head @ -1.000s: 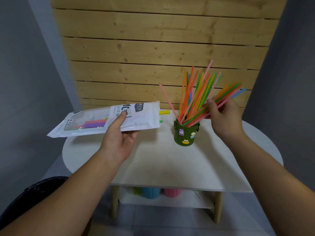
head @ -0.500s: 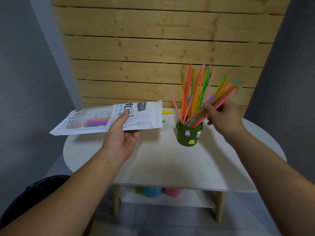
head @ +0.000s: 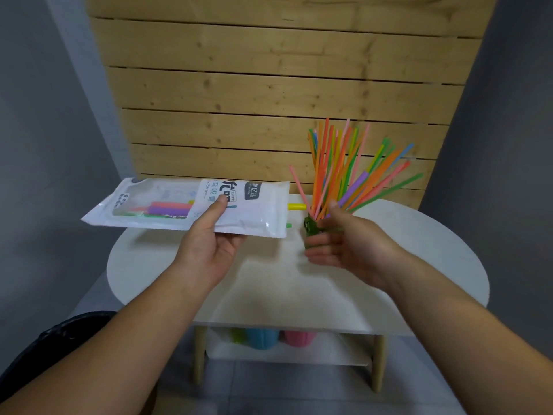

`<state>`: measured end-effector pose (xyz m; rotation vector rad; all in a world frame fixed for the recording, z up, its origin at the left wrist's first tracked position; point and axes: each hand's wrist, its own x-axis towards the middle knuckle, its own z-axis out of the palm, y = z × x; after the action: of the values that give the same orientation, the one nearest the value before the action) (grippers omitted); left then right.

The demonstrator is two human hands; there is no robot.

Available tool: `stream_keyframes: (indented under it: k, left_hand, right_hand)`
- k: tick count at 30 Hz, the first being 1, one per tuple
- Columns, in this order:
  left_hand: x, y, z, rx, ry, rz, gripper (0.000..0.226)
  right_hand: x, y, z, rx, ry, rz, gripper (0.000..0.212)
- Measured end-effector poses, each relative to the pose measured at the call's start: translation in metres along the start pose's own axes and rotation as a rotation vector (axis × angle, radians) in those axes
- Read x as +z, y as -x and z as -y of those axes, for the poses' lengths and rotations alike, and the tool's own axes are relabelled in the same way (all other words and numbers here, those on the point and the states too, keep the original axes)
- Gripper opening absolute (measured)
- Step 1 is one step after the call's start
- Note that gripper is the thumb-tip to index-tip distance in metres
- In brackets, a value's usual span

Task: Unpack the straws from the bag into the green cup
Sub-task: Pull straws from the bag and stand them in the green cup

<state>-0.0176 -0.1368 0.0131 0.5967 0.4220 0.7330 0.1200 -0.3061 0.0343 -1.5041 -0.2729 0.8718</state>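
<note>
Fingers (head: 220, 206) pinch the bag (head: 185, 205); right hand (head: 344, 241) empty beside straws (head: 344, 166).

views: one, head-worn | stance: above the white table (head: 419, 265), near edge | facing: forward and down, toward the slatted wood panel (head: 269, 85) behind the table | range: close, arm's reach | overlap: none, single view
</note>
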Motion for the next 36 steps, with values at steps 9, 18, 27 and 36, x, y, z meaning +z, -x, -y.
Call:
stream_keyframes:
  k: [9, 18, 27, 36]
  left_hand:
    - [0.006, 0.008, -0.002, 0.172, -0.416, 0.117, 0.019]
    - [0.008, 0.009, -0.009, 0.203, -0.465, 0.108, 0.017]
    - [0.002, 0.004, -0.01, 0.153, -0.387, 0.087, 0.023]
    - [-0.002, 0.003, -0.002, -0.033, -0.117, -0.012, 0.018]
  right_hand:
    - [0.046, -0.003, -0.023, 0.088, -0.516, 0.074, 0.058]
    - [0.041, -0.003, -0.025, 0.038, -0.333, 0.054, 0.048]
    - [0.037, -0.001, -0.026, -0.066, -0.202, 0.025, 0.015]
    - [0.027, 0.002, -0.019, -0.325, 0.083, -0.085, 0.017]
